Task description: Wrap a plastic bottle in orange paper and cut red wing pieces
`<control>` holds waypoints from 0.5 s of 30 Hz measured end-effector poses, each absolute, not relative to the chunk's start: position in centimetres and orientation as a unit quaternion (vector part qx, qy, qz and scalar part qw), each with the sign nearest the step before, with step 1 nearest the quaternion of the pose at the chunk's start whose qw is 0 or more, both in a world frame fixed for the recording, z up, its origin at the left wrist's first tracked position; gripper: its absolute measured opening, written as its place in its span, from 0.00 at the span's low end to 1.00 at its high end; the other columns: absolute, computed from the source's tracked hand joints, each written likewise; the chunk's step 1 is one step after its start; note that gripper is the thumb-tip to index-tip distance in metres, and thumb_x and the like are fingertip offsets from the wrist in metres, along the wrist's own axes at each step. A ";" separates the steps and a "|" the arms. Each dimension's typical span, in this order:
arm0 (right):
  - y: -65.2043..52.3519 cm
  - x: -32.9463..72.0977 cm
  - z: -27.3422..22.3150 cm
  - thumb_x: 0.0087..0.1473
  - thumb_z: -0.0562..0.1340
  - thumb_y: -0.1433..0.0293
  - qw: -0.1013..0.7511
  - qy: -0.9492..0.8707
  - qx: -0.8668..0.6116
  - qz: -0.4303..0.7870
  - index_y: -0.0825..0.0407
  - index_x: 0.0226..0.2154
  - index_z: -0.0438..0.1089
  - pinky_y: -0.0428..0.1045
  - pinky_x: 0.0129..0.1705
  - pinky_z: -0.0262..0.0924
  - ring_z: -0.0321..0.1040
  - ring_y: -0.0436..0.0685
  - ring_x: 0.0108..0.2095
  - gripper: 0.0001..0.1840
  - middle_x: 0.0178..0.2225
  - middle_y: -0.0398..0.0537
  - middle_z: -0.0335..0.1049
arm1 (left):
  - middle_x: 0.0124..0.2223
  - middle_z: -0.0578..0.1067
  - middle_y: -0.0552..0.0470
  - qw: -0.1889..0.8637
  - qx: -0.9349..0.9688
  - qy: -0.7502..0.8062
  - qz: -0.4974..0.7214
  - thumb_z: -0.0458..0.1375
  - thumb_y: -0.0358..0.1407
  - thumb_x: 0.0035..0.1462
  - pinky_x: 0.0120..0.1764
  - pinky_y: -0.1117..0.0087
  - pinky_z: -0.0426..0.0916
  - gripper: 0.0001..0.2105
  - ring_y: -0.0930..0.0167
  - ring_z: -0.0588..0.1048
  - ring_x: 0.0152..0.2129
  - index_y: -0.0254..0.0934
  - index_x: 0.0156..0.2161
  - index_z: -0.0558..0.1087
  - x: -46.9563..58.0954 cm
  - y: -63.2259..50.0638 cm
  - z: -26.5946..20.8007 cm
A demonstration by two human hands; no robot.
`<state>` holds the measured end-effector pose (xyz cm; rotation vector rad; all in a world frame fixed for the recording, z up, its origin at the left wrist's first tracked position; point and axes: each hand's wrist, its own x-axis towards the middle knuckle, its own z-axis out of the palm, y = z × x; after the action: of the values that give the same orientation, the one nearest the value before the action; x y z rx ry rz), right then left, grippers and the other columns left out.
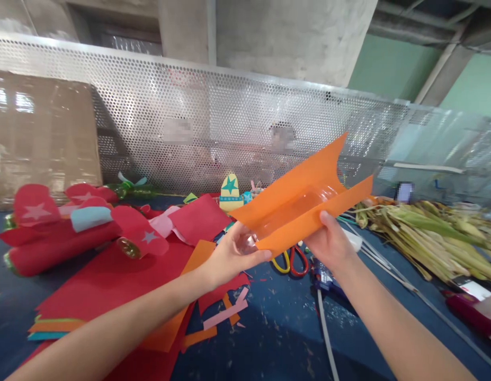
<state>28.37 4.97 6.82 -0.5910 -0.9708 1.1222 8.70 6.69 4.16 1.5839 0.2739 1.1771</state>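
Note:
A sheet of orange paper [296, 190], curved like a trough, is held up over the table between my two hands. Inside its curve lies a clear plastic bottle [295, 209], tilted up toward the right. My left hand [237, 251] grips the lower left end, thumb along the paper's near edge and fingers behind. On the near side, my right hand [328, 238] presses the paper with its thumb; its other fingers are hidden underneath. Below the paper are scissors [288, 262] with yellow and red handles. A blue glue gun [328, 280] lies beneath my right wrist.
Red paper planes made on bottles [66, 233] lie at the left, beside stacked coloured sheets [122, 280]. Paper scraps [227, 315] litter the near middle. Dried husks [428, 233] and white cords [384, 259] lie right. A perforated metal screen [245, 121] stands behind.

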 end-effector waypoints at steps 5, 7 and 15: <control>4.8 28.1 6.8 0.33 0.74 0.58 0.705 -0.418 -0.256 0.512 0.42 0.41 0.73 0.59 0.52 0.65 0.68 0.67 0.52 0.28 0.43 0.42 0.78 | 0.53 0.75 0.42 0.537 0.687 0.141 0.469 0.65 0.36 0.50 0.47 0.59 0.74 0.19 0.58 0.74 0.49 0.38 0.48 0.72 8.5 6.4 4.7; 4.8 28.0 6.7 0.34 0.73 0.58 0.705 -0.412 -0.253 0.519 0.43 0.39 0.74 0.59 0.51 0.65 0.69 0.66 0.51 0.25 0.43 0.42 0.78 | 0.55 0.74 0.42 0.527 0.695 0.141 0.469 0.64 0.37 0.52 0.48 0.60 0.73 0.19 0.58 0.73 0.51 0.36 0.49 0.73 8.4 6.2 4.7; 5.2 27.7 6.3 0.34 0.73 0.60 0.725 -0.374 -0.285 0.504 0.47 0.31 0.76 0.53 0.47 0.67 0.73 0.62 0.43 0.18 0.37 0.41 0.80 | 0.58 0.70 0.43 0.454 0.733 0.161 0.480 0.63 0.38 0.54 0.49 0.59 0.72 0.25 0.58 0.72 0.51 0.40 0.58 0.68 8.1 6.4 3.8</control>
<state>27.65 5.22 6.33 -0.6299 -0.8242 1.1116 8.14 6.41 3.82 1.8096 0.3971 1.1856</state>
